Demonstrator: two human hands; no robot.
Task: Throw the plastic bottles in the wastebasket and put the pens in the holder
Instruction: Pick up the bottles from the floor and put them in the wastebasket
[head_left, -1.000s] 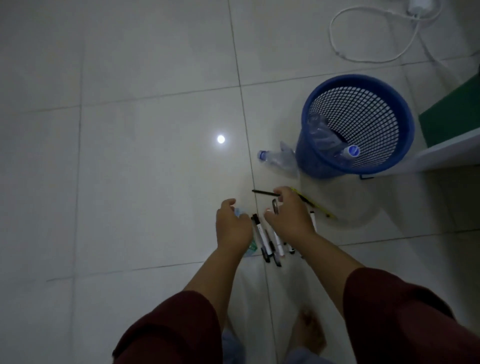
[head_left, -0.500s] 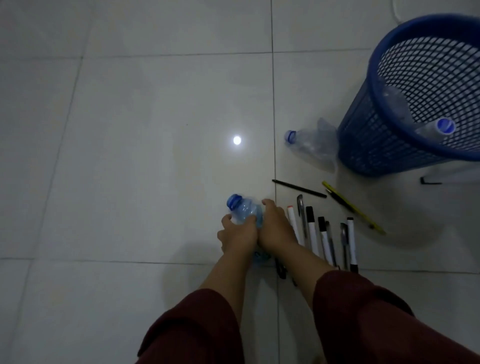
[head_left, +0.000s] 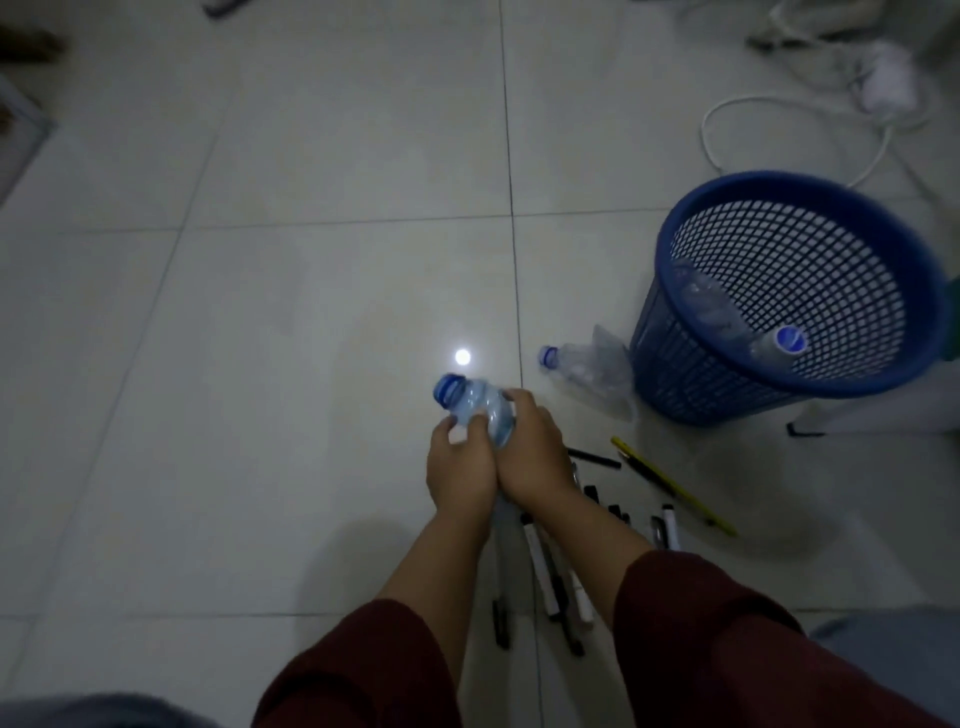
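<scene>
**Bottle lifted off the floor, ready for the basket**

The clear bottle (head_left: 475, 410) with the blue cap is now up in the air, held between both hands — half a second ago it was low against the tiles, and a second ago the hands were only reaching for it. The left hand (head_left: 460, 470) curls around its lower side, thumb on the plastic; the right hand (head_left: 535, 457) wraps it from the other side, fingers over the top. The cap points away and to the left, so the bottle is tilted, not upright.

This means the pick-up is done and what remains for this bottle is the carry to the blue wastebasket (head_left: 675, 374), which stands well apart towards the right side of the floor. One bottle (head_left: 769, 345) already lies inside it; a crushed bottle (head_left: 587, 366) rests on the tiles touching or just beside the basket's foot — it is not yet thrown in.

The pens (head_left: 545, 571) lie in a loose row on the floor under the right forearm, with a yellow pencil (head_left: 675, 486) beyond them. No holder is in view. A white cable (head_left: 714, 150) loops near the far right corner.
</scene>
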